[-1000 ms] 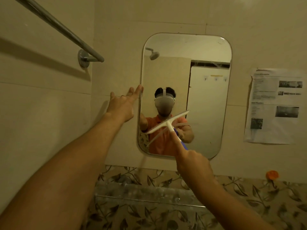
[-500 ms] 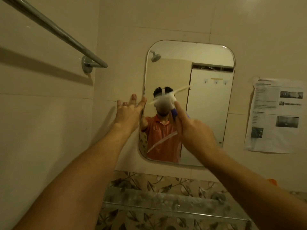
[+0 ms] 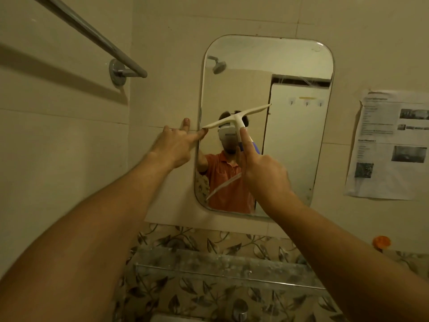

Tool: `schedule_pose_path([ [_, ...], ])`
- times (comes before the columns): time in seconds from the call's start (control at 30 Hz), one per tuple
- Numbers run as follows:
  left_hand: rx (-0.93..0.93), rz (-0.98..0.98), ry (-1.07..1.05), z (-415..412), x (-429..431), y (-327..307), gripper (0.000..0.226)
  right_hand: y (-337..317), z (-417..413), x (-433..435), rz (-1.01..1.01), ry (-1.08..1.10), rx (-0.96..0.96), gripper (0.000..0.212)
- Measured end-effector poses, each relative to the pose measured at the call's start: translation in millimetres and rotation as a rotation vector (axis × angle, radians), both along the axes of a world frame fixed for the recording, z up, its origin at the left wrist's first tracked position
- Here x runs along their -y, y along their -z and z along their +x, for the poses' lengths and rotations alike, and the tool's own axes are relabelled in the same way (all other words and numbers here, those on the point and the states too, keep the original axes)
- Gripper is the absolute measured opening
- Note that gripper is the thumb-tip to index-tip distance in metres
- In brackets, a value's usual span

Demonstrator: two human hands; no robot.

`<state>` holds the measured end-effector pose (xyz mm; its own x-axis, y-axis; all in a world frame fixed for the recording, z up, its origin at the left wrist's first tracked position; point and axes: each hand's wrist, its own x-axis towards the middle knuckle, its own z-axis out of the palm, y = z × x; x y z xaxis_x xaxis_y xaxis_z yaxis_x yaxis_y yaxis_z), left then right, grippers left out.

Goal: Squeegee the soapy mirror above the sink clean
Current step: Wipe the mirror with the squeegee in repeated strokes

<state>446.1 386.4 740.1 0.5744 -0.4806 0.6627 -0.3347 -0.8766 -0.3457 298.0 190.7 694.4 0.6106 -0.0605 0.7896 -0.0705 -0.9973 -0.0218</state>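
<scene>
Now | right hand (image 3: 264,173) grips squeegee (image 3: 236,118) | blade tilted, right end higher | left hand (image 3: 176,145) spread

The walls (image 3: 58,159) in front of me are plain and tan. A shiny metal bar (image 3: 92,38) sticks out up high, and a paper (image 3: 390,145) hangs nearby. Lower down are leaf tiles (image 3: 209,296) and a glass shelf (image 3: 232,263).

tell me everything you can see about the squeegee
The squeegee is a pale, off-white T-shaped tool that looks like plastic: a long thin blade bar on a short neck, with a bit of blue grip showing below. The right hand holds the handle, index finger stretched up along the neck. The bar is tilted, right end higher, in front of the middle of the mirror; its left end reaches the mirror's left edge by the left hand fingertips. Contact with the glass can't be confirmed.
</scene>
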Motion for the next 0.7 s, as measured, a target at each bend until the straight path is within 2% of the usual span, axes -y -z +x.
schedule_pose_path([
  [0.07, -0.100, -0.098, 0.095, -5, -12, -5, 0.074, 3, 0, 6, -0.015, 0.012, -0.009, 0.104],
  [0.13, -0.208, -0.226, 0.203, -8, -27, -14, 0.059, 8, -4, 12, -0.055, 0.048, -0.020, 0.105],
  [0.2, -0.240, -0.354, 0.259, -10, -35, -21, 0.049, 12, -9, 16, -0.067, 0.086, -0.052, 0.103],
  [0.3, -0.229, -0.474, 0.278, -12, -29, -25, 0.053, 20, -11, 16, -0.027, 0.096, -0.114, 0.093],
  [0.47, -0.118, -0.414, 0.160, -17, 0, -22, 0.067, 66, -19, 25, -0.029, 0.089, -0.187, 0.094],
  [0.6, -0.161, -0.301, -0.024, -23, 14, -15, 0.077, 108, -36, 39, -0.083, 0.123, -0.261, 0.100],
  [0.7, -0.159, -0.259, -0.080, -20, 17, -17, 0.086, 113, -42, 43, -0.105, 0.119, -0.283, 0.100],
])
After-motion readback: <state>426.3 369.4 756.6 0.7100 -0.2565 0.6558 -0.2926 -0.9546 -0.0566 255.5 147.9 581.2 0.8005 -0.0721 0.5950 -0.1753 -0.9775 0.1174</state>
